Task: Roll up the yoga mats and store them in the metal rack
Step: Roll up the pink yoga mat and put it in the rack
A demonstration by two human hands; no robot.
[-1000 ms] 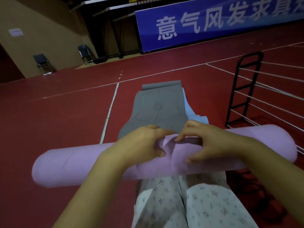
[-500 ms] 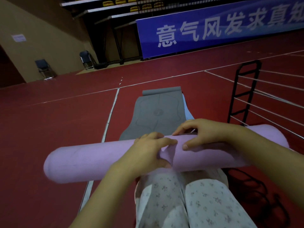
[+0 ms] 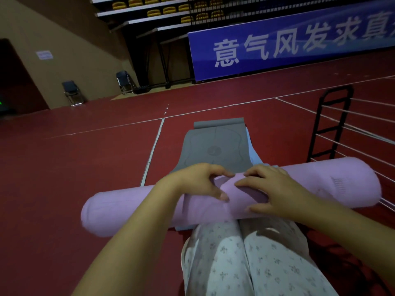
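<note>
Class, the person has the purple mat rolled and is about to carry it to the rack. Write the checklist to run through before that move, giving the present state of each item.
1. Purple mat fully rolled: ok, one cylinder.
2. Loose outer flap tucked down: not ok, it is lifted at the middle.
3. Left hand grip: ok, fingers curled on the flap.
4. Right hand grip: ok, fingers curled on the roll.
5. Metal rack within reach: ok, likely; it stands just right of the roll.
6. Free slot in the rack: cannot tell, mostly out of frame.
7. Grey mat rolled: not ok, lying flat.
</note>
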